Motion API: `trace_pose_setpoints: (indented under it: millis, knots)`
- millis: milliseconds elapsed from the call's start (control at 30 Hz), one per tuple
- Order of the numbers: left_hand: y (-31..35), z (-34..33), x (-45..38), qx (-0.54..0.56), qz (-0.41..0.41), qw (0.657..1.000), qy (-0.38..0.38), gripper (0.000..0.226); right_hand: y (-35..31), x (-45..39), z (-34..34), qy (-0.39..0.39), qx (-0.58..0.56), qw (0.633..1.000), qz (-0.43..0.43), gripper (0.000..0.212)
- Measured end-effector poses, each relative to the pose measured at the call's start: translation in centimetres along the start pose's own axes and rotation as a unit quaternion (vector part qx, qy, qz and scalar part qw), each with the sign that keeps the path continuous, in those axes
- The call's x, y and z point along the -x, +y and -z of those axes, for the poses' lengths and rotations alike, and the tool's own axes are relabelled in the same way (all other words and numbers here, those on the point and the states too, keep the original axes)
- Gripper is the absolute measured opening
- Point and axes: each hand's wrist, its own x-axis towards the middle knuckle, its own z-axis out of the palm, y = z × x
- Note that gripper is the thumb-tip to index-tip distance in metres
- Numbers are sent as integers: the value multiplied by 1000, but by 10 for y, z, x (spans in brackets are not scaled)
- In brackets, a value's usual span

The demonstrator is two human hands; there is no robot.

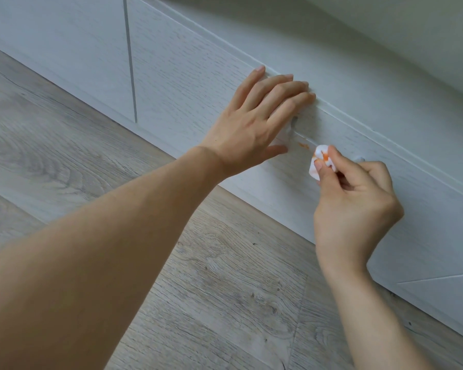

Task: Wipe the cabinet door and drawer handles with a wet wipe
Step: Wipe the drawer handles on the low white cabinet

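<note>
A white wood-grain drawer front (187,84) carries a slim pale bar handle (304,138) with an orange smear on it. My left hand (259,121) lies flat on the drawer front with straight fingers, covering the handle's left end. My right hand (356,198) pinches a crumpled white wet wipe (321,161), stained orange, between thumb and fingertips. The wipe sits against the handle just right of the smear. The handle's right mount (360,158) peeks out behind my right fingers.
A dark vertical gap (130,62) separates this drawer front from the neighbouring white panel on the left. Grey wood-look flooring (64,145) runs along the cabinet's base. A pale wall or surface (385,28) rises above the cabinet.
</note>
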Motion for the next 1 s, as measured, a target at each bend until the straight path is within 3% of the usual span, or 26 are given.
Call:
trace_pose_setpoints:
  millis: [200, 567, 767, 1000]
  knots:
    - [-7, 2, -1, 4, -24, 1000, -15, 80, -11, -5, -13, -19, -4, 1000, 15, 17]
    - [-27, 7, 4, 3, 8, 999, -39, 89, -18, 0, -13, 9, -74, 994, -81, 26]
    - [-31, 8, 5, -10, 1, 999, -36, 90, -28, -7, -30, -25, -48, 997, -57, 18]
    - [-32, 6, 6, 1, -2, 999, -37, 90, -28, -4, -29, -2, -50, 996, -76, 19]
